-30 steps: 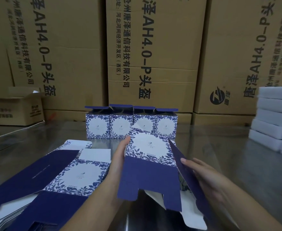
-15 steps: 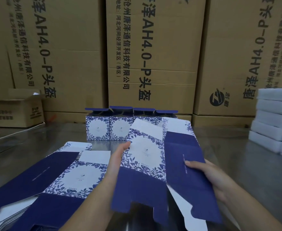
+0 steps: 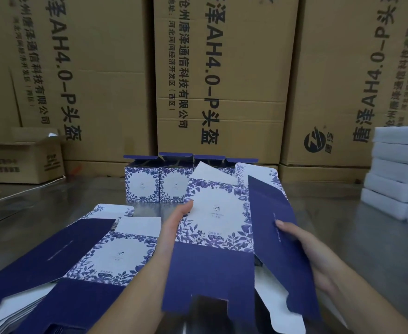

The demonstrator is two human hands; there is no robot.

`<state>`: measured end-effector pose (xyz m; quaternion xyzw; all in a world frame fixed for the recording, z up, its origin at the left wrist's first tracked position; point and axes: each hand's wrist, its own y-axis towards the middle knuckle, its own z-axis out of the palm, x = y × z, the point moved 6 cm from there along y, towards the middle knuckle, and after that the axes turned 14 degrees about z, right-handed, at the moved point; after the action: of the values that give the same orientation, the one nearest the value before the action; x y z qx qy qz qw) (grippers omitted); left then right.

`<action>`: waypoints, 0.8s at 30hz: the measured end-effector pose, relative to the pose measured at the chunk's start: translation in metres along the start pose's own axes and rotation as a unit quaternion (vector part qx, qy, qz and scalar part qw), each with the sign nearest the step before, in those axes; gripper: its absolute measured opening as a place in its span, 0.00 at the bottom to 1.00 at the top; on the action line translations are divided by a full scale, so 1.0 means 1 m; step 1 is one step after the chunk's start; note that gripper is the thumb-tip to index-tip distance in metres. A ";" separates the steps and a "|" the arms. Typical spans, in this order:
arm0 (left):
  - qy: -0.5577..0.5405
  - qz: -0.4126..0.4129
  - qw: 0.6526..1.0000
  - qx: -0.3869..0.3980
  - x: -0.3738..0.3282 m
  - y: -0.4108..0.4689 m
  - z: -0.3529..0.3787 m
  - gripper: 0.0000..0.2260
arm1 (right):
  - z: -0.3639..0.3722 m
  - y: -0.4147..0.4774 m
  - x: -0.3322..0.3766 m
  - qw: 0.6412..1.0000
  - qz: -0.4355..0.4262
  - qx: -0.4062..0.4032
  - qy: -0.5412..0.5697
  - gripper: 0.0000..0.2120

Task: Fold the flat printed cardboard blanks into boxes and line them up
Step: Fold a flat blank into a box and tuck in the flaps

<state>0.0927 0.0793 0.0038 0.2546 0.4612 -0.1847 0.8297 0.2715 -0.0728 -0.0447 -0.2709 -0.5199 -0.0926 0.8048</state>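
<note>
Large brown cartons (image 3: 222,80) with printed lettering form a wall along the far edge of the steel worktop (image 3: 342,225). A stack of flat blanks (image 3: 77,249) lies on the worktop at my near left, printed side up, with a navy panel spread to the left. White foam blocks (image 3: 395,177) are piled at the right edge.

I hold one blank (image 3: 217,225) tilted above the worktop, in front of my chest. Its floral face points toward me and its navy side panel is hinged out to the right.

A row of folded boxes (image 3: 150,186) stands side by side against the cartons with top flaps raised. The held blank partly hides the right end of the row.

My left hand (image 3: 176,225) grips the blank's left edge, thumb on the floral face. My right hand (image 3: 306,251) pinches the navy panel, thumb on top, fingers behind.
</note>
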 end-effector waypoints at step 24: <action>0.030 -0.088 0.995 0.029 0.018 -0.006 -0.007 0.13 | -0.001 -0.001 0.000 1.000 -0.014 -0.021 -0.001 0.21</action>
<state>0.0941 0.0772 -0.0167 0.2421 0.5008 -0.2627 0.7884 0.2714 -0.0738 -0.0449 -0.2803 -0.5227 -0.1141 0.7970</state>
